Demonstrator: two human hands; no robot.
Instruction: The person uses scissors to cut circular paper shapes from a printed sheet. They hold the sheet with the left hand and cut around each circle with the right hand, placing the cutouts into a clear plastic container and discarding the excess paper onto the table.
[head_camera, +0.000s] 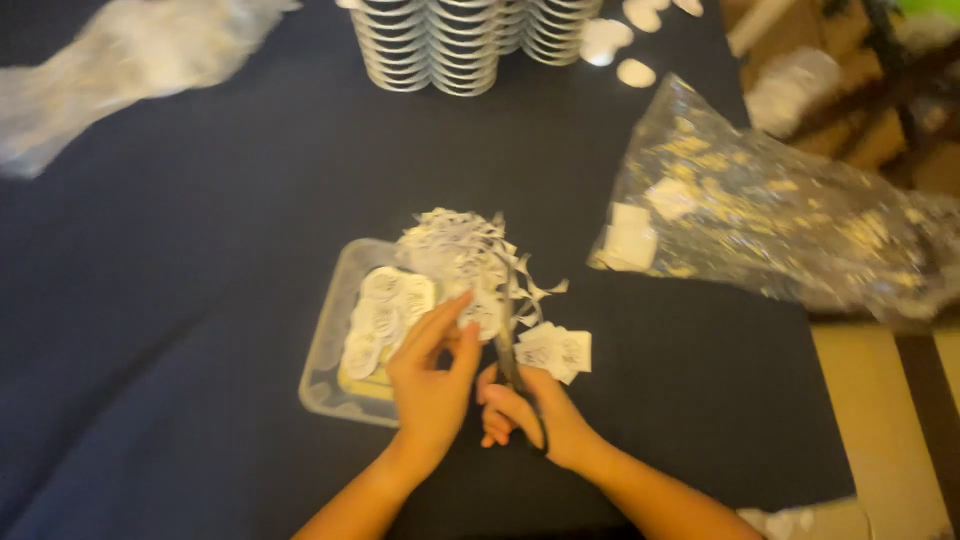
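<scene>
head view | left hand (430, 385) pinches round paper label (482, 312) | right hand (530, 410) grips scissors (507, 340) | clear tray (330, 360) beneath, paper scraps (455, 245) heaped on it

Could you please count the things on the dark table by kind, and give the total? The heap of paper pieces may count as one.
Hands: 2, left hand and right hand
Scissors: 1
Clear tray: 1
Paper heap: 1
Clear plastic bags: 2, one right, one far left
Stacks of round tins: 3 in view
Total: 10
</scene>
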